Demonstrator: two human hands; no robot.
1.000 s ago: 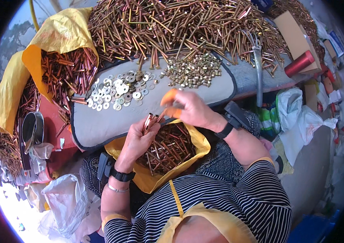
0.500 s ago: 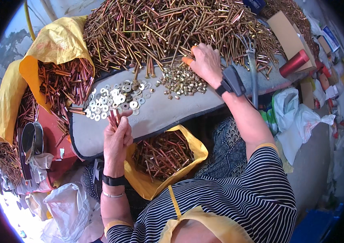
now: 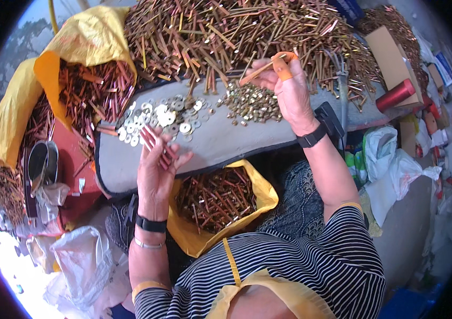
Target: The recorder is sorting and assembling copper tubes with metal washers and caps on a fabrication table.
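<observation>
My left hand (image 3: 154, 178) holds several copper-coloured metal tubes (image 3: 154, 139) across its loosely curled fingers, above the front left of the grey padded board (image 3: 215, 146). Flat round washers (image 3: 167, 116) lie just beyond it. Orange finger covers show on my right hand (image 3: 291, 95), which is raised palm-up at the front of the bolt pile (image 3: 210, 40). Between its thumb and fingers is a long, thin brass-coloured bolt (image 3: 258, 72). Small nuts (image 3: 250, 103) are heaped beside this hand.
Close to my body stands an open yellow sack (image 3: 260, 199) of copper-coloured tubes. Another yellow sack (image 3: 85, 40) spills tubes at the left, near a dark round container (image 3: 43, 162). At the right are a red cylinder (image 3: 396, 95), a cardboard box (image 3: 388, 53) and plastic bags (image 3: 382, 154).
My right hand has lifted off the pile beside the nuts and turned palm-up with a bolt. My left fingers have loosened and spread around the tubes.
</observation>
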